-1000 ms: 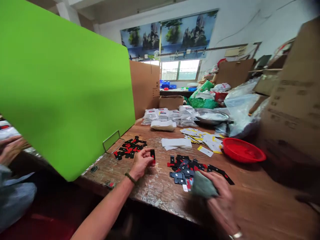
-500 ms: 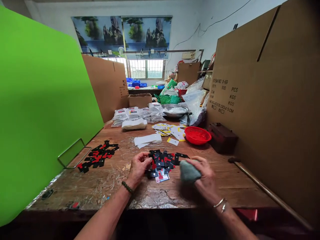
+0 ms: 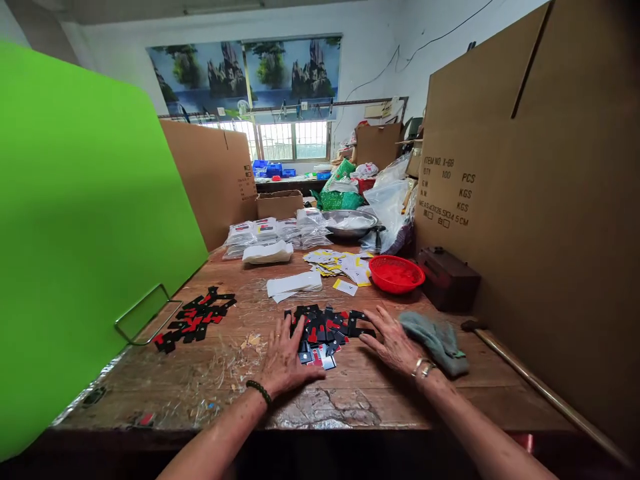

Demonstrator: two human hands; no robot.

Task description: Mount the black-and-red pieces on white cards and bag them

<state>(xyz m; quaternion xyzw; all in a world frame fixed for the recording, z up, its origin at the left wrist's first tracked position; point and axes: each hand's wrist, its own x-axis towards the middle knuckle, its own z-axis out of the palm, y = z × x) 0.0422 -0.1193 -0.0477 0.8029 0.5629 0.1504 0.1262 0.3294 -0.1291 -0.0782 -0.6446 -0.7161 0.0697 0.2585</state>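
Observation:
A pile of small flat black and red pieces lies in front of me on the wooden table. My left hand rests at the pile's left edge, fingers spread, fingertips touching the pieces. On the other side, my right hand is spread too, its fingertips at the black pieces on the right edge. Just right of that hand a grey-green cloth lies crumpled on the wood. A second group of black and red pieces lies farther left.
Beyond the pile are white paper strips, yellow-and-white cards and a red plastic basket. Bagged packs stand behind. A hammer lies at the right. Cardboard and a green panel flank the table.
My right hand has let go of the cloth, which now lies to the right. My left hand has opened and spread over the left side of the pile.

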